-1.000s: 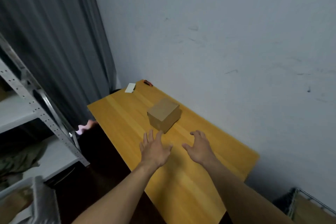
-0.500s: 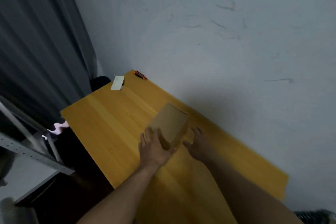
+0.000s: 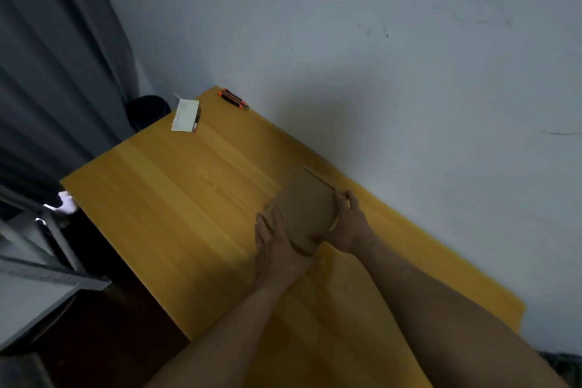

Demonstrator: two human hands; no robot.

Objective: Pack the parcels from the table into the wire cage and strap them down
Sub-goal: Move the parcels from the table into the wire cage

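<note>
A small brown cardboard parcel (image 3: 304, 208) sits on the yellow wooden table (image 3: 176, 198), close to the white wall. My left hand (image 3: 274, 246) presses flat against its left side with straight fingers. My right hand (image 3: 346, 224) grips the right side, fingers curled over the far edge and thumb at the near corner. The parcel is clamped between both hands. Its bottom is hidden, so I cannot tell whether it rests on the table or is lifted. No wire cage or strap is in view.
A white paper pad (image 3: 185, 115) with a pen and an orange-black utility knife (image 3: 233, 98) lie at the table's far corner. A grey metal shelf (image 3: 47, 268) stands at the left, beside a dark curtain (image 3: 56, 57). The wall (image 3: 409, 72) runs along the table's right edge.
Both hands reached forward from the open table and closed in on the parcel's two sides. The view has moved closer and swung right; the shelf has slid towards the left edge.
</note>
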